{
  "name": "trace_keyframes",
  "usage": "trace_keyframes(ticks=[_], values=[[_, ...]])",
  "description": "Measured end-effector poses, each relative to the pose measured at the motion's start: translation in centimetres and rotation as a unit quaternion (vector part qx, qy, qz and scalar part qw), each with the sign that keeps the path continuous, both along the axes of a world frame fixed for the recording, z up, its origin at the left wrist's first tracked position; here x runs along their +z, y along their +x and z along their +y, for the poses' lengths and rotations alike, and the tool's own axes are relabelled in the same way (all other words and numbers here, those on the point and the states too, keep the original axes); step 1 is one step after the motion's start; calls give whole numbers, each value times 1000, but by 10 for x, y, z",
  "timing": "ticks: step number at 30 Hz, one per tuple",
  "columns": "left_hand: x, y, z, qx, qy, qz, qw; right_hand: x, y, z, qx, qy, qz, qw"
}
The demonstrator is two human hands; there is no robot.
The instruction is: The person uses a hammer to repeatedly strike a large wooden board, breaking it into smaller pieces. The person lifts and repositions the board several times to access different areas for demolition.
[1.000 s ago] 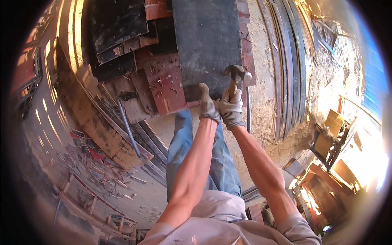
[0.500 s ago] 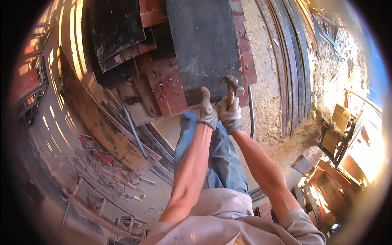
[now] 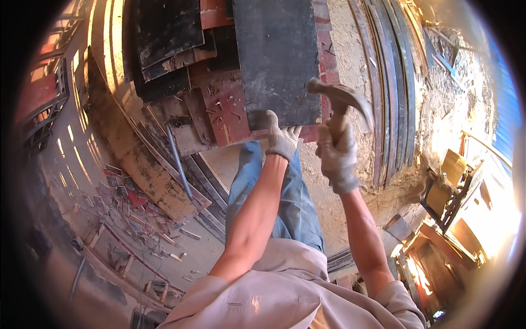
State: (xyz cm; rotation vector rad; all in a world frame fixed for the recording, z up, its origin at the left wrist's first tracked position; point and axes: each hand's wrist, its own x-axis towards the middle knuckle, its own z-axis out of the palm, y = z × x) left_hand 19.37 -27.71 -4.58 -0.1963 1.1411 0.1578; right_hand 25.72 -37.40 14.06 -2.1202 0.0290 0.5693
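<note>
A long black board [image 3: 278, 60] lies in front of me on a stack of red and black boards. My left hand [image 3: 281, 136], in a pale knit glove, grips the board's near edge, its thumb on top; the fingers are partly hidden at the edge. To the right of the board, my right hand [image 3: 338, 153], also gloved, is closed around the wooden handle of a claw hammer [image 3: 342, 98]. The hammer's striking face points left over the board's right side and its claw curves to the right, apart from the board.
Bent nails lie on a red board [image 3: 227, 109] left of the black one. Long dark planks [image 3: 390, 82] lie on sandy ground to the right. A metal pipe [image 3: 178, 162] and a wide brown plank [image 3: 131, 159] are at left, with wood scraps [image 3: 137, 225] around.
My right hand has moved right, away from the left hand. The hammer has swung round, its face now toward the left. My left hand stays at the board's near edge.
</note>
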Motion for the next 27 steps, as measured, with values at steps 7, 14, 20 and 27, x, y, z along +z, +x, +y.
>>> trace_keyframes(ticks=[7,14,20,27], values=[[-9,-15,1,-26,35,-73,996,-33,-5,-3,112,-160,-109,975],[-1,-19,0,-53,8,-15,998,-31,3,5,149,-189,-32,970],[-17,-25,-1,-76,-10,-53,996,-38,-7,0,108,-173,-34,978],[-10,-28,-6,-31,-59,-2,998,-59,-23,-26,104,-44,-124,986]])
